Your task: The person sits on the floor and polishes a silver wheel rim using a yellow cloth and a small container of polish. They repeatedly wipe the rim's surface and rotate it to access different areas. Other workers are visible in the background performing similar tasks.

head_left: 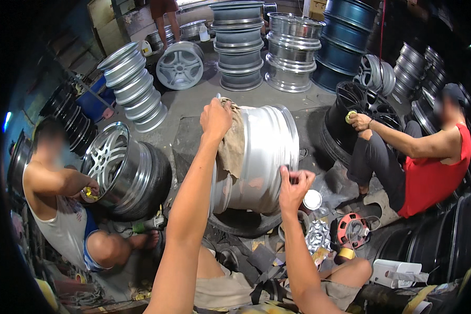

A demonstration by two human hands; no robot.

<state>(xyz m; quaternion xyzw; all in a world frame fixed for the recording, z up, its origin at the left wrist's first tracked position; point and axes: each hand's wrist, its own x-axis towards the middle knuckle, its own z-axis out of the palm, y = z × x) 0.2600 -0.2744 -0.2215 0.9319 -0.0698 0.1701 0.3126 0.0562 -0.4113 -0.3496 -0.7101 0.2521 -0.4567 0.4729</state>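
Observation:
A silver wheel rim [264, 157] lies on its side before me, on top of a black tire [240, 224]. My left hand [216, 120] is closed on a beige rag [232, 144], which drapes down over the rim's left part. At the rim's lower right edge is my right hand [294, 191]. Its thumb points up by the metal, apart from the loosely bent fingers, and I see nothing held in it. The thumb tip looks dark; whether it presses on the rim I cannot tell.
Co-workers sit at the left [57, 193] and right [429, 152], each at a wheel. Stacked rims [239, 49] stand at the back. An angle grinder [150, 224], a red reel [352, 230], a white round lid [312, 200] and a white container [397, 273] lie nearby.

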